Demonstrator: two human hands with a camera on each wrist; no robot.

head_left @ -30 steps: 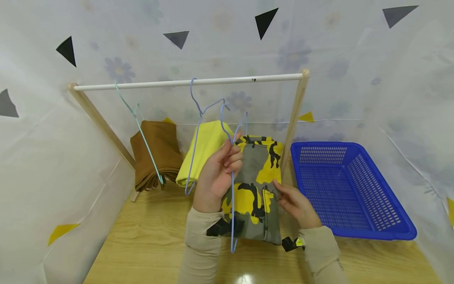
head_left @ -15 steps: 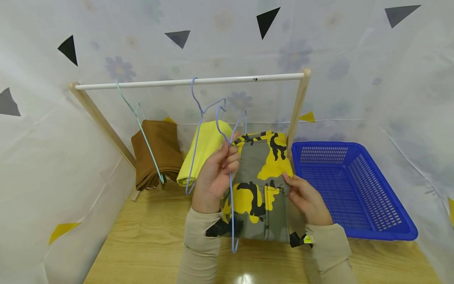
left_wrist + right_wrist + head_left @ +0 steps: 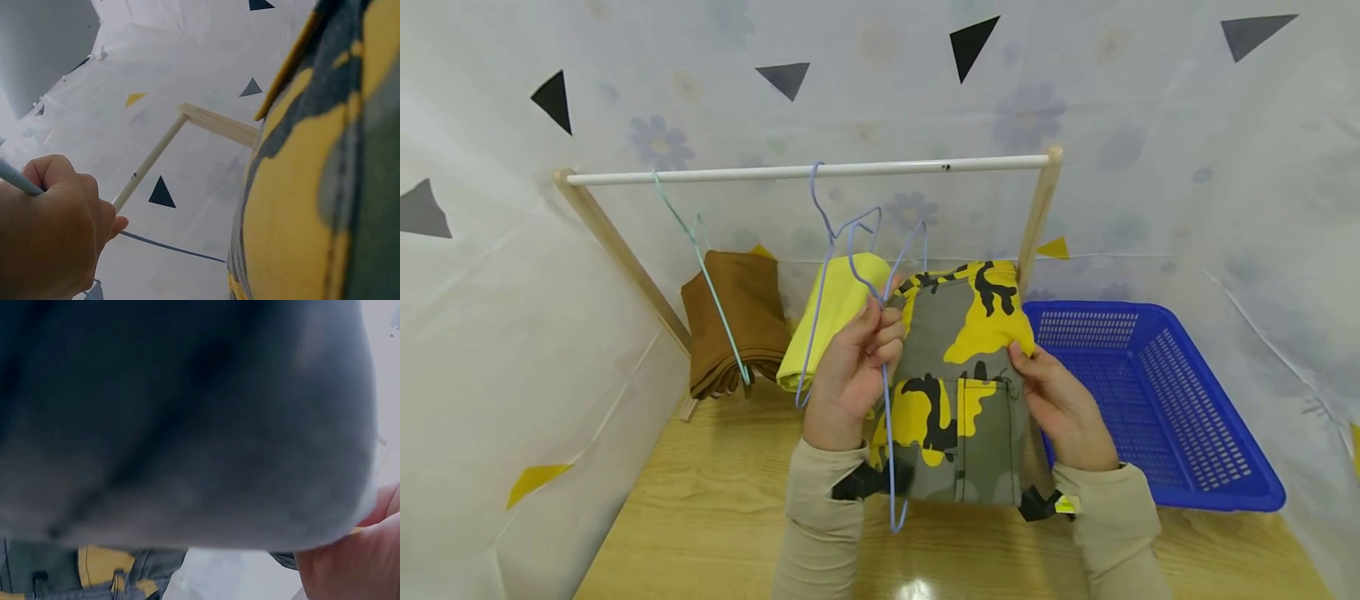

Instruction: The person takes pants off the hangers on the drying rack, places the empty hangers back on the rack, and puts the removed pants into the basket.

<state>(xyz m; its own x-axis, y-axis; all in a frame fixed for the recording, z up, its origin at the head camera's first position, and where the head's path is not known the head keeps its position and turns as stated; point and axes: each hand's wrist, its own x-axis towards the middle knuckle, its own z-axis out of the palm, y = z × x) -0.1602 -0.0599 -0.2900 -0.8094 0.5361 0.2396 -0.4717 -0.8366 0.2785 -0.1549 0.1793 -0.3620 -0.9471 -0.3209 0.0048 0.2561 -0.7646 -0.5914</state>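
Note:
My left hand (image 3: 853, 367) pinches the neck of a periwinkle-blue wire hanger (image 3: 889, 433), seen edge-on in the head view. Folded camouflage trousers (image 3: 936, 333) in grey, yellow and black lie close against the hanger's right side; how they pass through its frame is partly hidden. My right hand (image 3: 1063, 400) pinches the right edge of the trousers, thumb in front. In the left wrist view, the left hand (image 3: 53, 231) has curled fingers around the hanger wire, and the trousers (image 3: 294, 194) fill the right side. Blurred grey cloth covers most of the right wrist view, with belt loops below.
A white rail (image 3: 887, 168) on wooden posts spans the back. On it hang brown folded cloth (image 3: 737, 317) on a mint hanger (image 3: 715, 292) and yellow folded cloth (image 3: 842, 300) on a blue hanger (image 3: 822, 300). A blue basket (image 3: 1247, 450) stands right on the wooden table (image 3: 700, 500).
My right hand has moved right and slightly up, drawing the trousers' right edge outward and upward. My left hand stays nearly in place; the hanger's hook has tipped a little left.

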